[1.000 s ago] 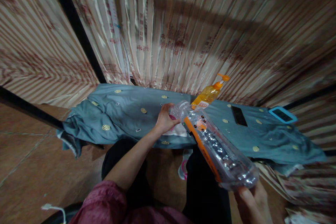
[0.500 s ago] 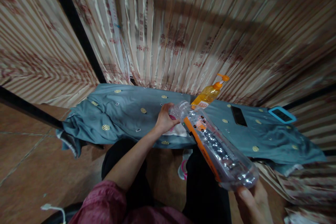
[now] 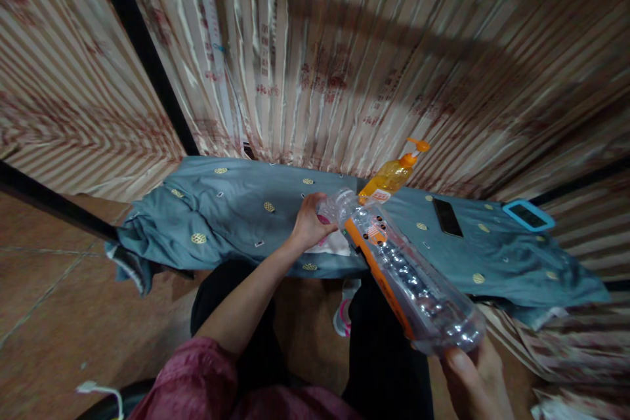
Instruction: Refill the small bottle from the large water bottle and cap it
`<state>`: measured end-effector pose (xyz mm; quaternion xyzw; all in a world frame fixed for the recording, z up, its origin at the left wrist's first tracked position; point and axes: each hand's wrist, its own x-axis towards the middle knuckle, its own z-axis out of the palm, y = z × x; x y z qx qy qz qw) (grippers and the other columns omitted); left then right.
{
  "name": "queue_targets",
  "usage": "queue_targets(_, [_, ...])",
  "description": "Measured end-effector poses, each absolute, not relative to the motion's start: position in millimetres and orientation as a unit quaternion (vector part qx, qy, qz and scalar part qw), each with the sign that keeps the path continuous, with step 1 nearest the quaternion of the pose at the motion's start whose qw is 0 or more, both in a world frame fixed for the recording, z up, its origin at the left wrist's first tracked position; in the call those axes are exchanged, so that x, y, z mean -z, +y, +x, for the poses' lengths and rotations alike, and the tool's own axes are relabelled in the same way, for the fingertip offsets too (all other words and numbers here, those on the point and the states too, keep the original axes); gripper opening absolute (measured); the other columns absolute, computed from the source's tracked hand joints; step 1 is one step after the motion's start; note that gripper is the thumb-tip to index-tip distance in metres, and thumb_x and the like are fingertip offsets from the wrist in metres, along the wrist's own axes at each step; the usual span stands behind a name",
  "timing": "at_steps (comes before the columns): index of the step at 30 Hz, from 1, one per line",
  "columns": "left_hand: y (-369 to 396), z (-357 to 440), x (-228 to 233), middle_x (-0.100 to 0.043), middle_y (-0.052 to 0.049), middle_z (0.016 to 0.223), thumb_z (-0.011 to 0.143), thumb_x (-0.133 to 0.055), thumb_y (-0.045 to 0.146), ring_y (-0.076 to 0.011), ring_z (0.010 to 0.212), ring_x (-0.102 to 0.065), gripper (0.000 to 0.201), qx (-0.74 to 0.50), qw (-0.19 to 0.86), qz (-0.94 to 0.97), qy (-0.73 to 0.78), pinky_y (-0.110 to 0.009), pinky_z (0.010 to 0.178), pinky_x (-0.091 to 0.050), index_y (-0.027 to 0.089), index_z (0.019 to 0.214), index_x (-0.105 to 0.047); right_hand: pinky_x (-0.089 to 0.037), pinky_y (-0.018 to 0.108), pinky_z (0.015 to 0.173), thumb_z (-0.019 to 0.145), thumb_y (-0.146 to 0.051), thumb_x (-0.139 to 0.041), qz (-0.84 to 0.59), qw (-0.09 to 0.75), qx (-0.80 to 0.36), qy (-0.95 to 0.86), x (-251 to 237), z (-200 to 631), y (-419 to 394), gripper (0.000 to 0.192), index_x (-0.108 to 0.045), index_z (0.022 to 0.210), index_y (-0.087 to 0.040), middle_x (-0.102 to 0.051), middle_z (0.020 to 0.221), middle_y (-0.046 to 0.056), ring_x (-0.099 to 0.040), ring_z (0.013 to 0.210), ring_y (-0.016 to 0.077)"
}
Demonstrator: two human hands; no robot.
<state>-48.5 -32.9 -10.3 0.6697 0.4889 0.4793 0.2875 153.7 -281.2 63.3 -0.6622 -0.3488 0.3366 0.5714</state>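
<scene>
My right hand (image 3: 475,377) is closed around the base of a large clear plastic bottle (image 3: 418,282) with an orange label. The bottle is tilted, its neck pointing away and left toward my left hand (image 3: 310,226). My left hand is closed on a small clear and pink item (image 3: 325,218) right at the bottle's mouth; its kind is partly hidden by my fingers. Below them lies a white sheet with pink marks (image 3: 335,244) on the cloth. Just behind the bottle's neck stands a pump bottle (image 3: 388,178) of yellow-orange liquid with an orange pump head.
A blue-green cloth (image 3: 236,210) with pineapple prints covers the narrow table. On its right side lie a dark phone (image 3: 447,218) and a blue-framed device (image 3: 529,215). Striped curtains (image 3: 319,46) hang close behind. A black pole (image 3: 142,52) rises at the left.
Almost nothing differs. Both hands and the large bottle hold nearly the same position.
</scene>
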Motion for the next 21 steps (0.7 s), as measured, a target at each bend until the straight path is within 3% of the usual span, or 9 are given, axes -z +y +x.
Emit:
queue_targets(10, [-33.2,-49.2,7.5,-0.071,-0.010,0.121,0.062,-0.094,0.029,-0.0318,0.118,-0.068,0.061,-0.477,0.284,0.674,0.487,-0.049,0.108,-0.053,0.021,0.114,-0.063,-0.053,0.028,0.096,0.082,-0.060,-0.073,-0.670,0.554,-0.323,-0.373,-61.9,158.7,-282.9,0.068,-0.061,0.136,-0.021,-0.075,0.126,0.009,-0.069,0.119,0.0262])
queue_targets(21, [-31.7,-49.3,10.1,-0.069,-0.011,0.122,0.061,-0.095,0.030,-0.0325,0.119,-0.067,0.066,-0.467,0.288,0.678,0.489,-0.049,0.109,-0.053,0.019,0.117,-0.061,-0.049,0.029,0.099,0.077,-0.069,-0.076,-0.661,0.571,-0.319,-0.366,-64.1,153.1,-279.3,0.071,-0.064,0.131,-0.024,-0.075,0.123,0.005,-0.067,0.117,0.0257])
